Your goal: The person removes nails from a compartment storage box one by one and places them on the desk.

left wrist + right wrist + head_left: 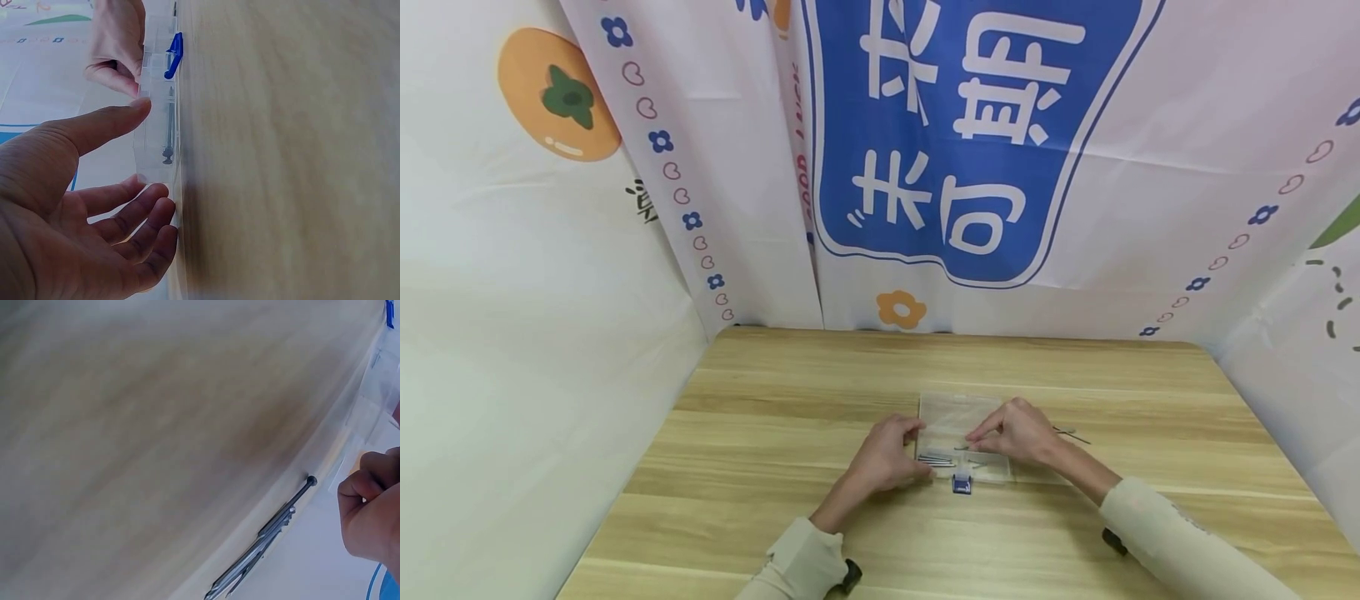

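Note:
A clear plastic compartment box (996,477) lies on the table with its lid (951,412) folded back and a blue latch (962,484) at the front. Several nails (934,460) lie in its left compartment; the left wrist view shows the heads of these nails (167,153). My left hand (891,454) holds the box's left end, thumb at the front and fingers farther back. Over the box, my right hand (1018,429) pinches a small metal piece (961,448), too small to tell its kind. A thin piece (976,463) is in the right compartment.
More loose nails (262,544) lie on the wooden table (760,483), to the right of the box and behind the right wrist. Printed white cloth (752,275) hangs around the table's back and sides.

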A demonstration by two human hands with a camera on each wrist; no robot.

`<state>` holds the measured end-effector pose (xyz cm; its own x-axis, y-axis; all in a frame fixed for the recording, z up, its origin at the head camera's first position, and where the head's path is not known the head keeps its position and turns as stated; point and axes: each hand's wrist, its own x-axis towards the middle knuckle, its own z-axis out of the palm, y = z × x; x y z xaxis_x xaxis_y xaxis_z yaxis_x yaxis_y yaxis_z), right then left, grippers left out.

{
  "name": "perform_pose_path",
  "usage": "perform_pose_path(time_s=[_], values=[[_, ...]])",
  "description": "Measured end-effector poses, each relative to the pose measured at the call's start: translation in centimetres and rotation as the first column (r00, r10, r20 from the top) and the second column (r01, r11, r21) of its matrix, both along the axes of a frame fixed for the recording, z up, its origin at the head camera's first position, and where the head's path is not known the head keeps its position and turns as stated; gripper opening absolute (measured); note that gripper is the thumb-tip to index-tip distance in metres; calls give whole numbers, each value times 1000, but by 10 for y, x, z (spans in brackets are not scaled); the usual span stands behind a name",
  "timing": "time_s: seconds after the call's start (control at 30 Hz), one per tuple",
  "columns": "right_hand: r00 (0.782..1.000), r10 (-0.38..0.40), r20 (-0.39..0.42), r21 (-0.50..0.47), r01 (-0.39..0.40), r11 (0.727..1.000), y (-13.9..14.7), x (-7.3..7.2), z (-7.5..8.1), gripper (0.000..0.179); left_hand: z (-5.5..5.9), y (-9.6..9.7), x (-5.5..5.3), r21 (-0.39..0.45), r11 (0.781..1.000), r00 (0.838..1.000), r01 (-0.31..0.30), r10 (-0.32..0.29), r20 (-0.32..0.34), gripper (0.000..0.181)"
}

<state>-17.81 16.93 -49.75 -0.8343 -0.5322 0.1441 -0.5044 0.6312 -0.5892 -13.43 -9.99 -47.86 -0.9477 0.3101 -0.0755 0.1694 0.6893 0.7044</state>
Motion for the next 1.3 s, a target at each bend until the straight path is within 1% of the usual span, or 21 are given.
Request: perform_pose_path(time_s=[0.3,0.5,0.73,0.97,1.13,1.3], values=[[1000,6,-21,82,-4,997,-2,-1,-4,10,0,1,0,-8,1000,1000,2,-2,1,73],[999,36,-36,101,-33,994,-3,-2,-5,6,0,1,0,-6,1000,1000,-3,3,2,73],[996,82,-32,127,-77,989,-2,-3,-3,4,-1,1,0,-11,1000,1000,-13,13,11,73],[997,71,11,156,-72,985,-2,-3,0,5,0,0,2,0,1000,1000,-17,17,15,73],[993,116,12,176,-116,978,-4,-6,4,4,1,0,2,0,1000,1000,-15,15,10,74],[987,158,12,200,-157,967,-4,-7,6,8,2,0,3,8,1000,1000,-12,12,12,74]])
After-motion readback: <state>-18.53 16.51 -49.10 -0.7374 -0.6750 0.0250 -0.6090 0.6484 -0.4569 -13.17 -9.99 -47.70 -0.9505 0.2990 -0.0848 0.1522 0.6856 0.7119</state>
